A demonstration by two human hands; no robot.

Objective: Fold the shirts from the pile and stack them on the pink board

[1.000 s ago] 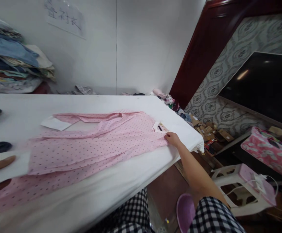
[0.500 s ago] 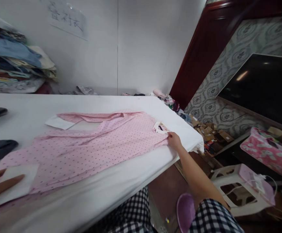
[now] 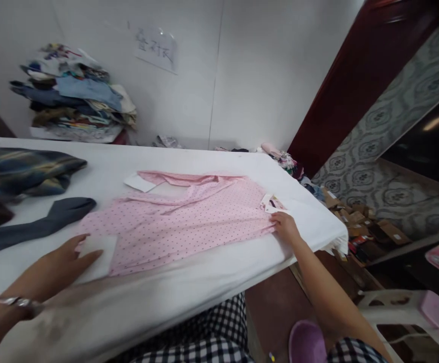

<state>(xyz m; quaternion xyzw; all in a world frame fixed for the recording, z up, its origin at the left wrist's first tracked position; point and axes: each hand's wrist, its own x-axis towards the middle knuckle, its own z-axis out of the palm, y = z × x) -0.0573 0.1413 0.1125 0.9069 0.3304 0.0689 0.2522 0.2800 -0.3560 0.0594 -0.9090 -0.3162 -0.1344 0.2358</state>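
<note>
A pink dotted shirt [image 3: 189, 227] lies spread on the white-covered table [image 3: 219, 282], its white collar [image 3: 270, 205] to the right. One sleeve is folded back along the far side and ends in a white cuff [image 3: 140, 182]. My right hand [image 3: 285, 227] pinches the shirt's near shoulder, just below the collar. At the shirt's left end, my left hand [image 3: 66, 259] rests on the near white cuff [image 3: 104, 254]. Its thumb and forefinger are stretched apart over the cuff, and the other fingers are partly hidden.
Left of the shirt lie a dark grey garment [image 3: 45, 222] and a plaid garment [image 3: 34, 169]. A tall heap of clothes [image 3: 79, 96] stands against the wall. Beyond the table's right end are cardboard boxes [image 3: 359, 217], a plastic stool [image 3: 412, 312] and a purple basin [image 3: 307, 343].
The view has swung left, bringing more of the clothes heap and the plaid garment into sight. Both hands keep their places at the shirt's shoulder and cuff.
</note>
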